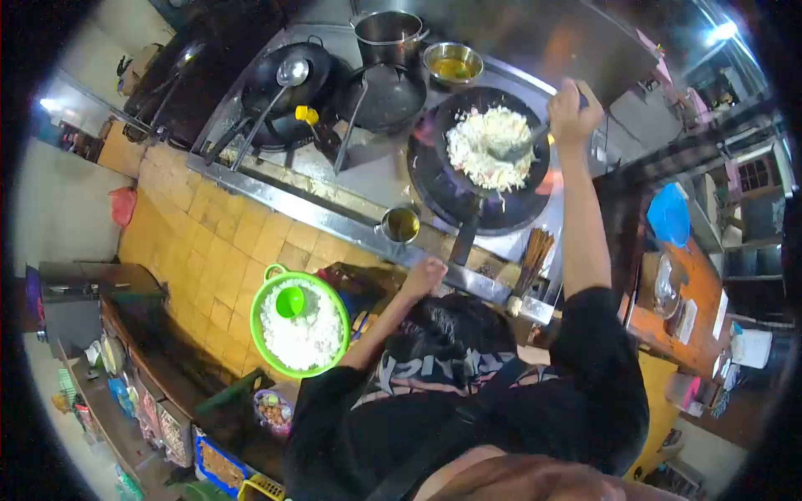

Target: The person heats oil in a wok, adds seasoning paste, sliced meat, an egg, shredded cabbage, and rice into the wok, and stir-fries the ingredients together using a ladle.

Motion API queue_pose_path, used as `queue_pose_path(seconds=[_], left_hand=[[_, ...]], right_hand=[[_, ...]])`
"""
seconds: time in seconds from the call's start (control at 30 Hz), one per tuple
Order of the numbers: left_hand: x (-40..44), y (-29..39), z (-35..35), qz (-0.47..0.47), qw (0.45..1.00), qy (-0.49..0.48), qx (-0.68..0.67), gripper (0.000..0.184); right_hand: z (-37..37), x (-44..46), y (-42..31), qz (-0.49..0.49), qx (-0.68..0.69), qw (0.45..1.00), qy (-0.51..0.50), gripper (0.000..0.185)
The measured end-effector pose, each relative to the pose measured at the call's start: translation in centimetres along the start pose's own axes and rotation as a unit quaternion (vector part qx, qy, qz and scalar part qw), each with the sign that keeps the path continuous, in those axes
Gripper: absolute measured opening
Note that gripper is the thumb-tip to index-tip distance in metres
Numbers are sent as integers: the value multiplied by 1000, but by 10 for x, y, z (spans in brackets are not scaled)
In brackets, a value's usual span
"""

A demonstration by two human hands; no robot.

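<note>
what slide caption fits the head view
Right hand holding a utensil in white food in a pan, left hand near the handle.

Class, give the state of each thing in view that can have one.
Right hand, gripping the utensil
Left hand, curled; grip unclear
Wok, uncovered, holding white food
Flame, lit
Green basin, uncovered, holding white rice
Steel bowl, uncovered, holding yellow liquid
Pot, uncovered
Metal cup, uncovered
Lamp, lit

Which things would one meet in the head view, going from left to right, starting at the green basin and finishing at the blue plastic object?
Lime-green basin of rice, left hand, white food in the wok, right hand, blue plastic object.
</note>
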State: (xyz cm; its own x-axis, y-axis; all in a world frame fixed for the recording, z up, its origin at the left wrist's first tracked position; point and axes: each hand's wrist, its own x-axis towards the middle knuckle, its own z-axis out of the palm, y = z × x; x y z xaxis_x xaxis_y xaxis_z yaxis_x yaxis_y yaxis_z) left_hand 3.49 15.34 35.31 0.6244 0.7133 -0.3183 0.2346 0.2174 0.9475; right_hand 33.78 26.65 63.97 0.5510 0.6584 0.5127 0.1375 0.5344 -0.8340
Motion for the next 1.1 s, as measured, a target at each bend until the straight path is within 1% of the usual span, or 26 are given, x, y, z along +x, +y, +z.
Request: queue_pose_path(seconds=[0.03,0.1,0.13,0.17,0.23,0.27,0.3,0.33,0.37,0.4,0.43,0.47,0.5,0.53,0.57,0.63,0.67,0.7,0.77,0.8,0.87,0.97,1.0,1.03,1.07,1.1], left_hand=[[13,-2,-2,12,1000,7,-3,21],[2,-4,1,5,998,20,54,22],[1,-8,2,-1,998,19,54,22],[5,-12,2,-29,998,13,46,24],[4,-19,3,-54,998,10,37,26],[2,-6,-1,-83,996,8,7,28],[4,-1,-2,-113,993,8,-25,31],[0,2,-2,-81,996,27,-28,34],[-2,-7,-2,-86,996,27,-28,34],[3,-22,-2,-77,995,20,-59,34],[9,-36,-2,-65,994,15,-92,34],[15,-53,-2,-17,999,22,22,34],[18,-39,-4,-9,999,30,19,34],[13,-28,-6,-41,998,35,11,34],[2,-20,-7,-80,996,35,5,34],[-2,-14,-13,-66,997,44,-4,35],[-5,-13,-11,-53,997,46,-19,36],[7,-30,-15,-46,998,49,-20,36],[17,-67,-14,74,979,23,186,36],[31,-69,-15,81,979,31,185,36],[15,-85,-11,24,996,69,-54,37],[3,-49,-10,-23,992,81,-96,40],[-9,-21,-20,-37,997,62,26,44],[3,-35,-23,-29,997,68,26,44],[14,-68,-22,21,993,105,59,45],[11,-91,-16,61,985,135,90,45]], right_hand=[[-2,3,-1,-10,3,1000,-10,21],[-17,-17,15,-99,-120,988,24,23],[-17,-24,30,-189,-214,958,28,22],[-17,-24,31,-183,-216,959,29,22],[-16,-13,31,-96,-117,989,2,19],[-10,-20,14,-82,-132,988,21,19],[-11,-13,25,-87,-127,988,13,19],[-21,-17,45,-160,-149,976,5,20],[-28,-24,57,-231,-170,958,0,22],[-24,-21,45,-181,-118,975,-47,20],[-18,-17,33,-178,-116,976,-50,20],[-9,-16,14,-128,-69,989,-13,20],[0,-5,1,-86,-17,996,15,21],[1,-3,-7,-136,-33,990,16,23],[-4,-1,9,-132,-29,991,13,23],[-13,0,52,-141,9,990,-1,24],[-8,5,30,-106,-20,994,-30,24],[2,13,19,-112,-17,993,-33,24],[9,11,5,-114,-13,993,-1,23],[11,9,5,-154,-8,988,0,24],[9,15,27,-146,-18,989,-8,24],[10,24,35,-99,-26,995,15,26],[14,14,14,-78,-17,996,40,27],[23,19,0,-72,2,996,58,28],[23,16,-2,-105,42,993,22,29],[25,16,10,-101,39,994,23,29]])
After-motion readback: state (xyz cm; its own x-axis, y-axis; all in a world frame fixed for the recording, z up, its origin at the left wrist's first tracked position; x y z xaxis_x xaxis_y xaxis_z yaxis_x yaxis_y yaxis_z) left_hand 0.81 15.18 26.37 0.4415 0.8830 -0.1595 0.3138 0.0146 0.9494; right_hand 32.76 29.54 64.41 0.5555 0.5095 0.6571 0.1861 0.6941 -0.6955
